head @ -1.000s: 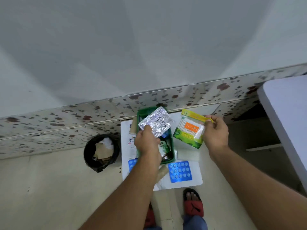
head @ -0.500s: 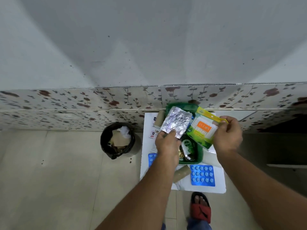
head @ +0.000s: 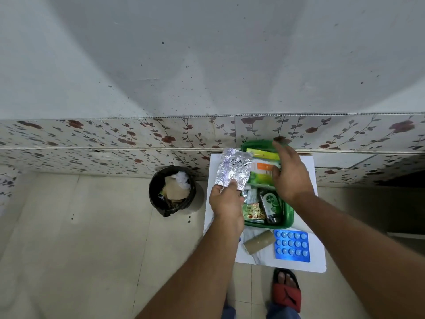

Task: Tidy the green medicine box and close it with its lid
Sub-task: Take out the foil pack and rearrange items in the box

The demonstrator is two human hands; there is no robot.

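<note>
Against the floral-tiled wall I see the green medicine box (head: 288,221) open on a white board (head: 308,264). My left hand (head: 226,202) pinches a foil strip (head: 233,171) beside it; my right hand (head: 288,174), fingers spread, presses the cotton-bud packet (head: 262,171) into the box

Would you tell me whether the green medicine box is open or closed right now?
Open: the green medicine box has no lid on, and a Dettol bottle lies exposed inside.
</note>
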